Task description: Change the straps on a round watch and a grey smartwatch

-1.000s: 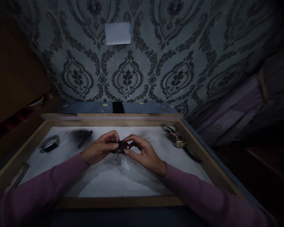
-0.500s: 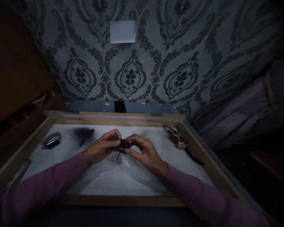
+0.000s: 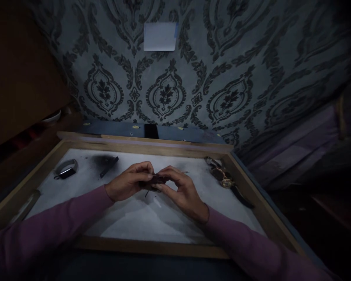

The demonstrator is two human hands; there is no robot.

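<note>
Head view. Item one: small dark piece (image 3: pixel 155 180), held over the wood-framed tray (image 3: pixel 152 246) near dial centre; too dim for me to identify. Left hand (image 3: pixel 128 182): fingers pinching its 9 o'clock end. Right hand (image 3: pixel 183 191): fingers pinching its 3 o'clock end. Step, by my judgement: close two-handed handling; next move calls for light, even pressure. Also listed: grey-banded watch (image 3: pixel 66 169), 10 o'clock; gold-toned watch (image 3: pixel 226 182), 2 o'clock.

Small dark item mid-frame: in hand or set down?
In hand: the left hand and right hand both grip the dark item with thumb and fingers. Too dim to tell whether it's open or shut.
</note>
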